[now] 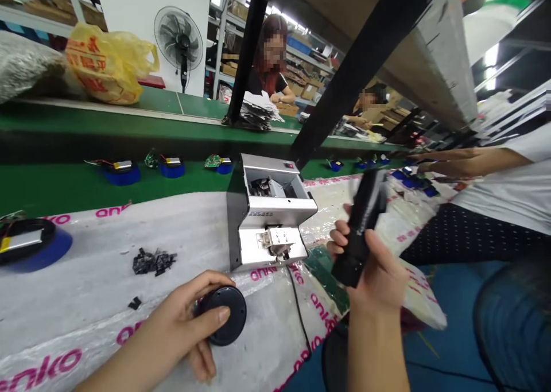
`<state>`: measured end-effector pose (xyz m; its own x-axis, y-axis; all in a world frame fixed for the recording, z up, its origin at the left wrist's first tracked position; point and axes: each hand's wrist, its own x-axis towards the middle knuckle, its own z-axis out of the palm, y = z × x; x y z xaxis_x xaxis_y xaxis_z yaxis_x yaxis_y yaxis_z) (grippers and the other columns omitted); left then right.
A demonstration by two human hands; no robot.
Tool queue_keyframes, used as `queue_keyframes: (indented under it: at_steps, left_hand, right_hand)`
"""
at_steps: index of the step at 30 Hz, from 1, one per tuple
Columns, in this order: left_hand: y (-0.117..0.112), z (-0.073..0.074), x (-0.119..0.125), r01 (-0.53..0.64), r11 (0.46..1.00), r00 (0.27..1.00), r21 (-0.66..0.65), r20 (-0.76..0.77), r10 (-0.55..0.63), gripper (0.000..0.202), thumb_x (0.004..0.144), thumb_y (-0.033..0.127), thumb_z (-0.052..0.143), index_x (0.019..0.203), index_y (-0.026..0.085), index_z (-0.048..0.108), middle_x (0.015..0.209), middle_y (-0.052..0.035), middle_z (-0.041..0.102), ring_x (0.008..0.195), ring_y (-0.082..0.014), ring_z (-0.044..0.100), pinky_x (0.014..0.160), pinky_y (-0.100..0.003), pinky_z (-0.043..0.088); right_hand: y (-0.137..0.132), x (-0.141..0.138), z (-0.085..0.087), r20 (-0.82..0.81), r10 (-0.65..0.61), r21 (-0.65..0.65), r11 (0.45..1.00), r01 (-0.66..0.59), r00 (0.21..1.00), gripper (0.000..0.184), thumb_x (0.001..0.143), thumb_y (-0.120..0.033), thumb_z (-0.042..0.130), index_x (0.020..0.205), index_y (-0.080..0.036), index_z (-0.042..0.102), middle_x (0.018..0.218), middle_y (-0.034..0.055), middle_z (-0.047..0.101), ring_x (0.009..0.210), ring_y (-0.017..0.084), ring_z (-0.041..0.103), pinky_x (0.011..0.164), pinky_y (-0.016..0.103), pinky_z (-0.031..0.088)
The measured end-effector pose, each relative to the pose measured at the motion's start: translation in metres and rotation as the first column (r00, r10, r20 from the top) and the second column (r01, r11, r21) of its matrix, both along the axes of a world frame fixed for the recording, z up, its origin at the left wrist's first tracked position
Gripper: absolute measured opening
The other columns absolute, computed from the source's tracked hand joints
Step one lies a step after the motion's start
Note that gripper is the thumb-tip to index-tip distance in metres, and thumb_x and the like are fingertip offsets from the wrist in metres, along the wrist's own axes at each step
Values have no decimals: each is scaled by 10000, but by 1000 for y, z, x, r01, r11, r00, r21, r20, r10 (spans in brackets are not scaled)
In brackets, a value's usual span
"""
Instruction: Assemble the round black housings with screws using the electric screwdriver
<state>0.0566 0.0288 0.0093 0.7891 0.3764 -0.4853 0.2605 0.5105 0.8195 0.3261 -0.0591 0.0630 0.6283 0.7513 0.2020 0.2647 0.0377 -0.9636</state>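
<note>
Your left hand [183, 317] curls partly closed around one smooth, round black disc [235, 320], thumb across its flat face, over the crinkled plastic sheet [193, 222] before one boxy metal machine [267, 214]. Your right hand [381, 274] wraps round one long black tool [361, 225], right of the machine. Left of it sit four rounded blue units [124, 177] and one heap of flaky black scraps [154, 262].

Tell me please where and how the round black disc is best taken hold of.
Probably by the left rim, coming from the left: the round black disc is flat-faced, the left hand holds it there, thumb on its face, and its right edge is uncovered.
</note>
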Motion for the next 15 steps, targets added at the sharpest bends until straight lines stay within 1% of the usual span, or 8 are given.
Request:
queue_keyframes:
  at_steps: [2, 3, 5, 7, 9, 10, 12, 15]
  left_hand:
    - [0, -3, -1, 5, 1000, 1000, 1, -8, -5, 512, 825, 523, 705, 1179, 223, 490, 848, -31, 764, 502, -179, 733, 425, -176, 548]
    - [0, -4, -1, 6, 1000, 1000, -3, -11, -6, 518, 820, 530, 707, 1178, 225, 491, 852, -32, 765, 498, -180, 732, 415, -174, 542]
    - [0, -5, -2, 7, 1000, 1000, -11, -13, -8, 511, 820, 528, 707, 1176, 230, 495, 915, -44, 768, 484, -166, 724, 402, -168, 529]
    - [-1, -5, -2, 10, 1000, 1000, -4, -10, -10, 485, 839, 513, 694, 1186, 236, 500, 893, -36, 765, 486, -155, 719, 407, -163, 525]
    - [-1, -4, -2, 8, 1000, 1000, 13, -12, -8, 471, 850, 502, 683, 1200, 244, 502, 799, -11, 751, 490, -158, 716, 410, -164, 524]
    - [-2, -4, -2, 6, 1000, 1000, 19, -14, -5, 467, 854, 498, 678, 1205, 245, 502, 774, -5, 745, 490, -160, 715, 411, -166, 526]
    - [-2, -4, -2, 4, 1000, 1000, 20, -9, -4, 460, 862, 487, 669, 1211, 241, 499, 784, -12, 746, 486, -158, 713, 415, -170, 532]
    - [-3, -4, -2, -1, 1000, 999, -4, 40, 2, 437, 868, 453, 663, 1203, 227, 497, 778, -13, 736, 473, -149, 705, 411, -167, 531]
  right_hand:
    - [-1, -20, 20, -102, 14, 189, 982, 6, 995, 430, 881, -571, 381, 1190, -301, 511, 765, -11, 424, 563, 144, 450, 489, 267, 395]
    - [2, -31, 29, -142, 30, 283, 959, 12, 989, 438, 897, -615, 357, 1144, -297, 530, 726, -19, 401, 517, 139, 415, 446, 258, 360]
    - [11, -54, 44, -104, 35, 401, 916, 9, 994, 478, 889, -707, 334, 1027, -295, 532, 643, -32, 395, 442, 137, 392, 400, 257, 338]
    - [24, -73, 51, 25, -37, 404, 915, 24, 999, 539, 839, -792, 343, 996, -298, 486, 596, -36, 419, 409, 149, 429, 404, 279, 382]
    - [39, -86, 51, 111, -113, 387, 920, 62, 987, 627, 774, -862, 351, 1027, -296, 444, 592, -35, 432, 404, 163, 466, 418, 305, 420]
    - [45, -89, 49, 120, -126, 381, 922, 72, 985, 668, 745, -888, 356, 1037, -292, 432, 595, -33, 438, 402, 166, 474, 415, 311, 423]
    - [55, -91, 42, 86, -118, 394, 916, 75, 989, 669, 717, -894, 416, 1007, -291, 432, 599, -30, 460, 395, 164, 479, 392, 303, 414]
    - [54, -85, 35, -16, -77, 372, 925, 77, 997, 616, 725, -863, 477, 933, -284, 449, 581, -29, 487, 382, 160, 470, 357, 287, 388]
